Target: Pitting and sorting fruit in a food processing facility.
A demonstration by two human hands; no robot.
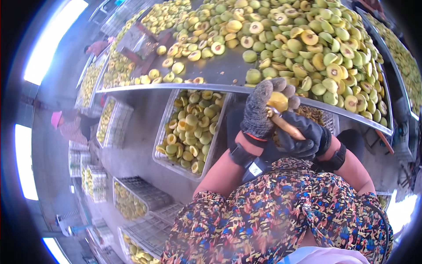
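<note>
My left hand (258, 111), in a grey knit glove, grips a yellow halved peach (278, 101) with its fingers curled round it. My right hand (302, 137), in a dark glove, is closed round the wooden handle of a pitting tool (289, 126). The tool's head meets the peach's near side; its exact shape is hidden. Both hands are just in front of the metal table's edge (176, 86). Greenish-yellow halved peaches (325, 48) lie heaped on the table beyond them, many showing brown stone hollows.
Left of my legs, below the table edge, stands a plastic crate (159, 152) of peach halves. Brown scraps (313, 115) fill a container beneath my hands. More crates (147, 193) line the floor at left. A person in a pink hat (56, 119) is further left.
</note>
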